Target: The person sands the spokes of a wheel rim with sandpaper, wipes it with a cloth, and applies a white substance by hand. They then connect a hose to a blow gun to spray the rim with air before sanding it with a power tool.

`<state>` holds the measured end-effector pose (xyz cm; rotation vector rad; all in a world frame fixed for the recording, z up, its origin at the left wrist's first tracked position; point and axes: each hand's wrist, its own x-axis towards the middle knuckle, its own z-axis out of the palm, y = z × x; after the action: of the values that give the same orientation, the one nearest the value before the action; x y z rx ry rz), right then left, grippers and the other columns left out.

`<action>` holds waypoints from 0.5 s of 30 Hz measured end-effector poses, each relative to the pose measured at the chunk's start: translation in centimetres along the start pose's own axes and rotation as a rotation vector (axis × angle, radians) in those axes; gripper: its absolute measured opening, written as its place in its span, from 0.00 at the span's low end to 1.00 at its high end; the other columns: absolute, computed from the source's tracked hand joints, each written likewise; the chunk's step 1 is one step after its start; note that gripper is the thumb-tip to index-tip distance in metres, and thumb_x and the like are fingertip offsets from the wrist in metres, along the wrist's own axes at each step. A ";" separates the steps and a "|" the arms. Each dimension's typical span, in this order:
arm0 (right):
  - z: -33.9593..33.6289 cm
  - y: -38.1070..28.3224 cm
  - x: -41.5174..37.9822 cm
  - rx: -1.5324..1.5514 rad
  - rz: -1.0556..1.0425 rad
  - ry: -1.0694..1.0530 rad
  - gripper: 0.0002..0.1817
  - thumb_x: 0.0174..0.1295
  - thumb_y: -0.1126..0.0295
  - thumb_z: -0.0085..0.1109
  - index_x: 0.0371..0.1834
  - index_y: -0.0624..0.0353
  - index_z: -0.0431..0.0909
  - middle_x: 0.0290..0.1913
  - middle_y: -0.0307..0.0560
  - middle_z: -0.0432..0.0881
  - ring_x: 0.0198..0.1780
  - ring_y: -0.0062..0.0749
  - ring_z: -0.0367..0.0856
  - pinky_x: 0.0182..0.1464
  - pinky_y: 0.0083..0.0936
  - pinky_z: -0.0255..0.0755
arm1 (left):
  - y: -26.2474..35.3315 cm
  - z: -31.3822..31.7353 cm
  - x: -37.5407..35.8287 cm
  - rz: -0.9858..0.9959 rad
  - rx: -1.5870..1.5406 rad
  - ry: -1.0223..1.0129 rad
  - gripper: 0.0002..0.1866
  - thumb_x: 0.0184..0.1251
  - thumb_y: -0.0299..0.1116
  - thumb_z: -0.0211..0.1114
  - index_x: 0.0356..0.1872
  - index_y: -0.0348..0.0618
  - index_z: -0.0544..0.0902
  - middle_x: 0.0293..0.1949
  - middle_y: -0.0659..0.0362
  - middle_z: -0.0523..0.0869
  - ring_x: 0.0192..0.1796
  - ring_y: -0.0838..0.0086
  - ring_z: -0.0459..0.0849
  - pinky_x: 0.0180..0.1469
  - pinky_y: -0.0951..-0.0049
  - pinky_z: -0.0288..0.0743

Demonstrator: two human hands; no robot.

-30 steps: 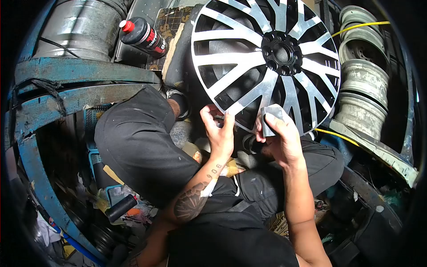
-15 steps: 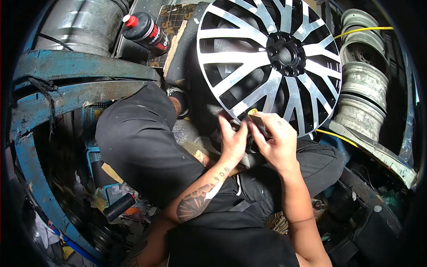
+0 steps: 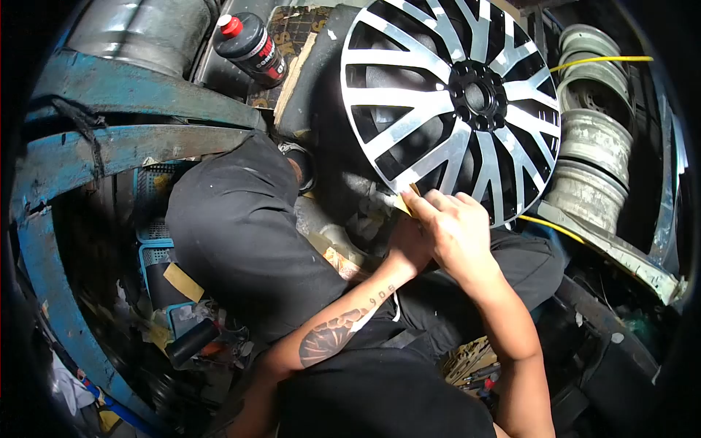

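Note:
An alloy wheel (image 3: 461, 139) with bright machined spokes and black pockets lies face up in front of me. At its near edge, my right hand (image 3: 461, 230) pinches a small yellowish piece of sandpaper (image 3: 404, 200), pressed close to the rim lip at a spoke's outer end. Below the rim is my left hand (image 3: 409, 244), reaching under its edge; the fingers are hidden behind my right hand and in shadow.
A black bottle (image 3: 252, 50) with a red cap stands on a cardboard piece left of the wheel. Stacked bare rims (image 3: 590, 142) line the right side, near a yellow hose (image 3: 606, 60). A blue metal frame (image 3: 139, 91) runs along the left, above blue baskets (image 3: 155, 204).
The right hand has turned over, laying the sandpaper against the rim edge. My left hand has drawn down and under the rim. The view has shifted slightly.

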<state>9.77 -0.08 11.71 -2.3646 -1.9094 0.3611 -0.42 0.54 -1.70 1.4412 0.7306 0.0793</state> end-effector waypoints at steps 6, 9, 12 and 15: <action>1.1 -0.4 1.0 0.027 0.078 0.082 0.23 0.56 0.69 0.60 0.57 0.50 0.87 0.31 0.37 0.77 0.32 0.31 0.81 0.37 0.30 0.71 | 0.8 0.2 0.2 0.175 0.079 -0.022 0.27 0.76 0.42 0.60 0.64 0.31 0.70 0.56 0.36 0.82 0.62 0.47 0.83 0.60 0.55 0.77; -0.3 -0.9 0.3 0.075 0.076 0.123 0.21 0.56 0.71 0.62 0.55 0.52 0.88 0.29 0.41 0.77 0.30 0.38 0.80 0.35 0.33 0.72 | 0.4 0.4 -0.5 0.237 0.092 0.005 0.28 0.77 0.39 0.60 0.69 0.32 0.65 0.62 0.39 0.77 0.66 0.52 0.78 0.66 0.56 0.73; 1.0 -0.8 0.0 0.067 0.084 0.219 0.19 0.56 0.72 0.62 0.51 0.52 0.89 0.27 0.43 0.76 0.29 0.39 0.80 0.33 0.34 0.73 | 0.6 0.7 -0.9 0.143 -0.155 0.048 0.23 0.79 0.35 0.58 0.68 0.38 0.66 0.62 0.48 0.77 0.66 0.64 0.77 0.66 0.62 0.72; -1.3 -0.9 -1.7 0.031 0.056 0.178 0.18 0.57 0.73 0.65 0.52 0.51 0.89 0.26 0.42 0.76 0.28 0.39 0.81 0.32 0.34 0.73 | 2.3 -1.8 -3.1 -0.248 -0.285 0.081 0.16 0.73 0.31 0.58 0.59 0.40 0.73 0.44 0.54 0.83 0.48 0.68 0.83 0.54 0.68 0.76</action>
<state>8.83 -1.41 13.39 -2.3472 -1.7501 0.1758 -2.91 1.05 1.73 1.0730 0.9207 0.0476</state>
